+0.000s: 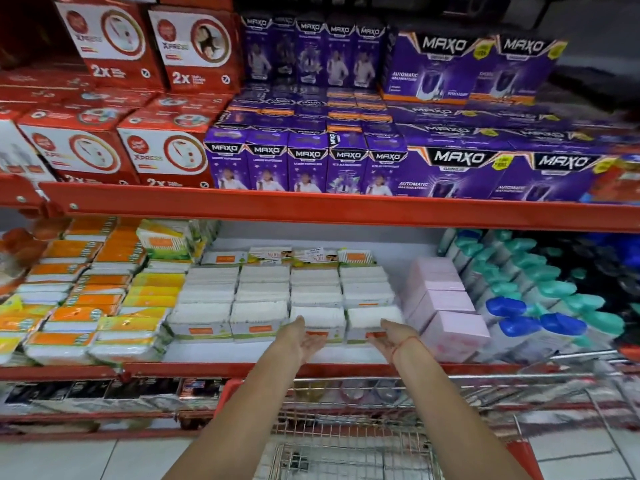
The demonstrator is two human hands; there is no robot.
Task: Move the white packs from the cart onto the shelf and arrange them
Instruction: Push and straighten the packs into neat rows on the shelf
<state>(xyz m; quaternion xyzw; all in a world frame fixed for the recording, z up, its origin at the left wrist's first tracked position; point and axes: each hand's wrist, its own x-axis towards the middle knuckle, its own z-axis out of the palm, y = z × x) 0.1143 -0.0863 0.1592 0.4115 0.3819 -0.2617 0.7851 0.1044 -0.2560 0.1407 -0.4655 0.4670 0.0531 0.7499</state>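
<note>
Both hands, left (304, 336) and right (388, 336), are pressing open and empty against the front white packs (317, 320) at 12 o'clock on the shelf (242, 368); even pushing should be squaring rows.

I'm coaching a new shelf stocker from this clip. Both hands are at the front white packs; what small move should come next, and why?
Probably press both hands inward and nudge the two front-right white packs back into line. The left hand and right hand are open, palms facing each other, at those packs' front faces, holding nothing. The rows look filled, and no white packs show in the cart, so tidying seems the next step.
</note>
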